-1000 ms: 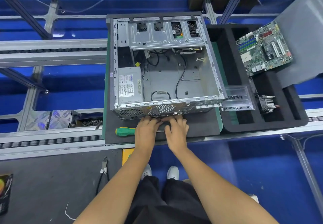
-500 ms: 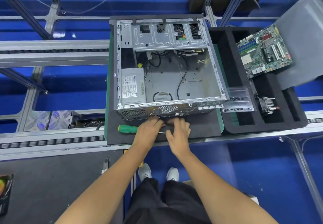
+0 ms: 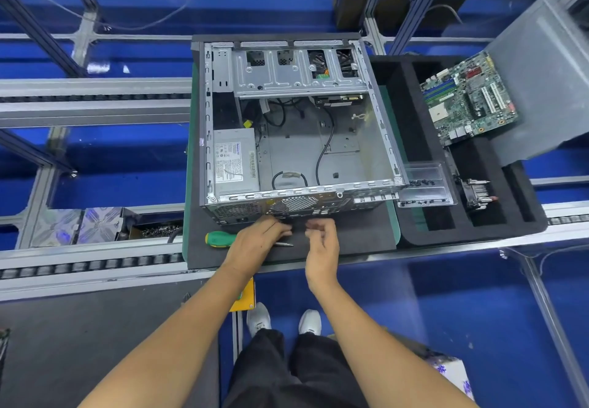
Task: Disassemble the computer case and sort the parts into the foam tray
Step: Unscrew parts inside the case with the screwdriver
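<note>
Computer case (image 3: 296, 140) open on mat, foam tray (image 3: 401, 140) just right. Left hand (image 3: 255, 242) fingers extended over screwdriver (image 3: 223, 238); right hand (image 3: 322, 238) loosely curled, contents unclear. Likely rear panel (image 3: 287, 205) step: grip screwdriver squarely, drop loosened screws into clear box (image 3: 425, 184).

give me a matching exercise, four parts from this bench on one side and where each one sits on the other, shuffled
Things:
1. screwdriver
2. motherboard
3. power supply
4. clear screw box

Places:
A. inside the computer case, near-left corner
B. on the dark mat, under the left hand
C. leaning at the far right of the foam tray
D. between the case and the tray's near slots

Pairs: 1-B, 2-C, 3-A, 4-D
</note>
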The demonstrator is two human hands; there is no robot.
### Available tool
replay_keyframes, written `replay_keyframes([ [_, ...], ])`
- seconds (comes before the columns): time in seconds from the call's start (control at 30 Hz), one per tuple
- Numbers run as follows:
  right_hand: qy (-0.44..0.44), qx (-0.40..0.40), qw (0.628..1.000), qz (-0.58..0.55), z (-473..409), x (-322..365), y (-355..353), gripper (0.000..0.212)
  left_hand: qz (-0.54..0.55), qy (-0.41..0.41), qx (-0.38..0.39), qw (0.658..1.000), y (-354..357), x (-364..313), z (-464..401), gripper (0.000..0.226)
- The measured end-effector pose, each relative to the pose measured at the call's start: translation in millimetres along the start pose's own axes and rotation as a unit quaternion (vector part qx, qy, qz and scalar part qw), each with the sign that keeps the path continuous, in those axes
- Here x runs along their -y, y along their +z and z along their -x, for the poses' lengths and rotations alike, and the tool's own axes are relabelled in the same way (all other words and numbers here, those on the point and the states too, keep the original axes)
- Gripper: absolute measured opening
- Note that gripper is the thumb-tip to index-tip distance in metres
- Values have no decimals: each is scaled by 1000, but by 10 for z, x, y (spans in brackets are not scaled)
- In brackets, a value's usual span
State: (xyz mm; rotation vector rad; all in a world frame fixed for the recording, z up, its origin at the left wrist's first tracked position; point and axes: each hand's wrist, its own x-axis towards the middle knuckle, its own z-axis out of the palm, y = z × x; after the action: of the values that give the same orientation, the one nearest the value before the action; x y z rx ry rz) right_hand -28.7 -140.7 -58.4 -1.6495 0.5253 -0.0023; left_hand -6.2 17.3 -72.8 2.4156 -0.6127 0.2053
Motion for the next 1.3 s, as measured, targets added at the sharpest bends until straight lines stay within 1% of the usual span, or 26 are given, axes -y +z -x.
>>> replay_keyframes([
  [0.07, 85, -23, 992, -91, -84, 61, 99, 27, 14, 17, -22, 1000, 41, 54, -8, 21],
  [0.13, 174, -24, 967, -182, -200, 138, 186, 31, 30, 32, -44, 998, 93, 86, -6, 15],
  [0.17, 208, -17, 956, -205, -248, 173, 208, 34, 39, 40, -48, 997, 113, 81, -7, 17],
  [0.23, 261, 14, 940, -221, -307, 241, 215, 39, 59, 67, -38, 995, 133, 66, -30, 34],
  [0.3, 308, 71, 918, -240, -312, 288, 201, 43, 67, 99, -1, 993, 138, 33, -63, 50],
  [0.37, 343, 105, 895, -265, -320, 298, 185, 47, 58, 111, 25, 992, 123, 18, -114, 50],
  [0.43, 362, 100, 884, -278, -346, 300, 178, 48, 60, 108, 33, 992, 103, 9, -120, 44],
  [0.5, 374, 84, 877, -289, -363, 302, 197, 48, 49, 123, 20, 991, 108, 17, -93, 42],
  [0.57, 387, 63, 868, -304, -344, 298, 222, 47, 23, 143, -10, 989, 123, 23, -73, 39],
  [0.6, 395, 50, 861, -317, -325, 296, 222, 47, 5, 145, -33, 989, 131, 32, -72, 33],
  [0.67, 405, 23, 848, -340, -300, 301, 200, 48, -42, 124, -83, 988, 125, 54, -79, 19],
  [0.73, 406, -6, 849, -338, -308, 292, 132, 48, -66, 103, -94, 988, 117, 67, -72, 21],
  [0.83, 419, -46, 848, -320, -343, 319, -17, 42, -84, 113, -45, 989, 123, 136, -4, 32],
  [0.9, 418, -76, 845, -325, -391, 348, -178, 41, -126, 122, -5, 985, 121, 229, 50, 45],
  [0.93, 412, -90, 845, -329, -422, 369, -282, 41, -148, 128, 12, 981, 118, 275, 74, 47],
  [1.03, 393, -132, 841, -347, -580, 426, -660, 42, -186, 146, 52, 970, 79, 352, 107, 42],
  [1.13, 355, -163, 850, -353, -864, 575, -1080, 37, -208, 144, 78, 964, -14, 366, 71, 36],
  [1.2, 331, -169, 862, -344, -1114, 703, -1322, 31, -218, 148, 112, 958, -115, 304, 24, 29],
  [1.27, 308, -159, 884, -315, -1356, 814, -1515, 27, -224, 151, 137, 953, -204, 194, -29, 12],
  [1.3, 296, -149, 896, -297, -1471, 854, -1587, 27, -221, 144, 144, 954, -235, 134, -62, 14],
])
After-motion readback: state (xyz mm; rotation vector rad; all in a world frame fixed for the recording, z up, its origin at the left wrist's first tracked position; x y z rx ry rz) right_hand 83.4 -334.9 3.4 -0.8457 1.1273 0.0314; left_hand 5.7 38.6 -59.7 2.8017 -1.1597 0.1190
